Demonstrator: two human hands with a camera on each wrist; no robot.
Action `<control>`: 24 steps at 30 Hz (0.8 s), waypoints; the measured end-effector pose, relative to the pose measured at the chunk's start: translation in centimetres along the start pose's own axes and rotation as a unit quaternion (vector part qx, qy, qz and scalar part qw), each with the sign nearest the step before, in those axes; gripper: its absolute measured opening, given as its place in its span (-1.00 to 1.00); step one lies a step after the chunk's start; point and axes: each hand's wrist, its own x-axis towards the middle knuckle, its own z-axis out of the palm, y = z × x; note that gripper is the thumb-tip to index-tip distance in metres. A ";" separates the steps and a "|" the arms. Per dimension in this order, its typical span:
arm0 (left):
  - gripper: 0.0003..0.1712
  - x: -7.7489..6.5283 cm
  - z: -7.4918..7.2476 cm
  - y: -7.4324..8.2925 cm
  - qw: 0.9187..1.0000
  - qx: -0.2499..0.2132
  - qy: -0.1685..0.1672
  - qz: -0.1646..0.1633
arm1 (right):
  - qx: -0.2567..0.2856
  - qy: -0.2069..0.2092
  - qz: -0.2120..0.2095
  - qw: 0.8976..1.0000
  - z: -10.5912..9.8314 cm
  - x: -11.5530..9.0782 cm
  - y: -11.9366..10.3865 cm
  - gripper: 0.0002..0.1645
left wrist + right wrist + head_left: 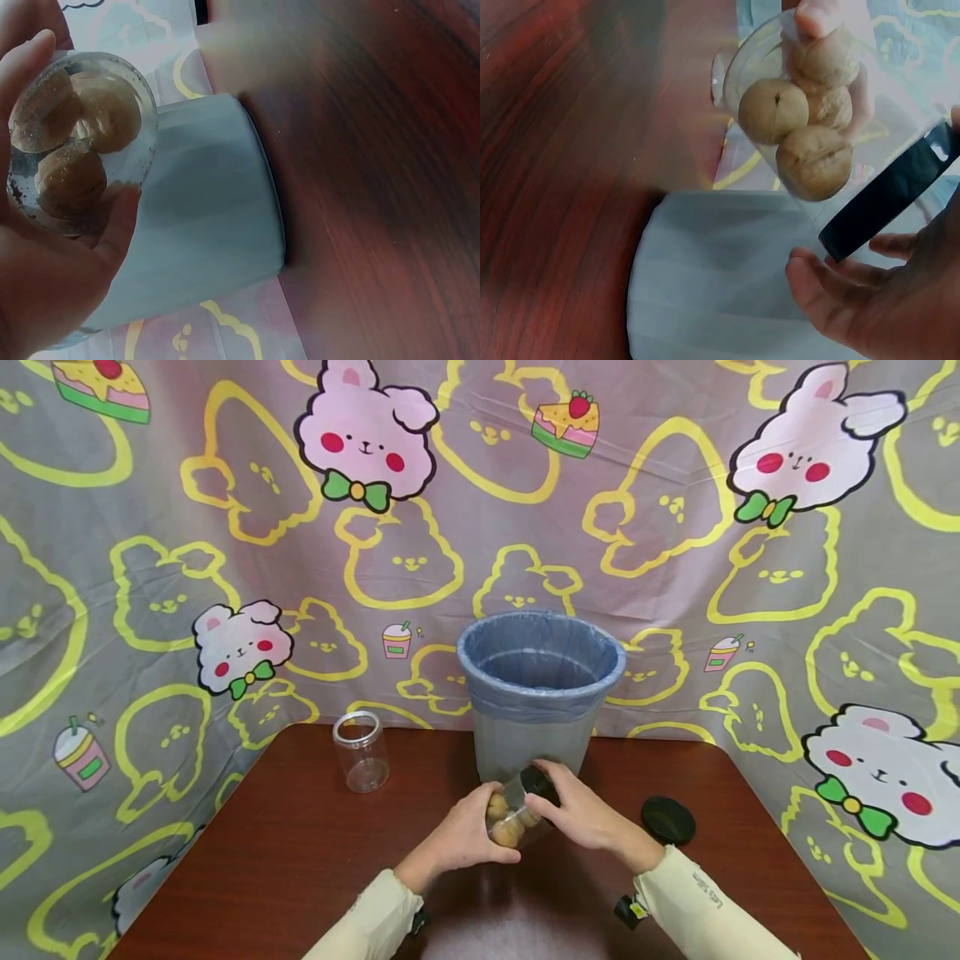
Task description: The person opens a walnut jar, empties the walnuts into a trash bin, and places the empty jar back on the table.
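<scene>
A clear jar point(515, 792) containing several walnuts point(774, 111) is held tilted above the table, in front of the bin. My left hand point(463, 833) grips it around its lower end, fingers and thumb wrapped on the wall. The left wrist view looks in through the jar's round bottom, with walnuts lying against it. At the other end sits a black lid point(891, 193), slanted across the jar's mouth. My right hand point(583, 810) holds this lid by its rim, thumb on one side and fingers on the other.
Behind the hands stands a grey bin point(528, 739) with a blue liner point(542, 693) folded over its rim. A lidless clear jar point(363, 768) stands at the back left. Another black lid point(668, 820) lies on the brown table point(285, 852) near the right forearm. A patterned curtain hangs behind.
</scene>
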 end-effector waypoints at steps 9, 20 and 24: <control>0.09 0.1 0.1 0.0 1.000 0.002 0.009 -0.001 | 0.000 0.000 0.010 1.000 0.0 0.0 0.0 -0.18; 0.06 0.2 0.0 -0.2 1.000 -0.025 -0.001 0.013 | -0.001 -0.005 -0.034 0.999 -0.2 0.1 0.5 -0.20; 0.07 0.2 -0.2 -0.4 0.999 -0.034 -0.015 0.015 | -0.002 -0.011 -0.049 0.999 -0.3 0.0 0.8 -0.18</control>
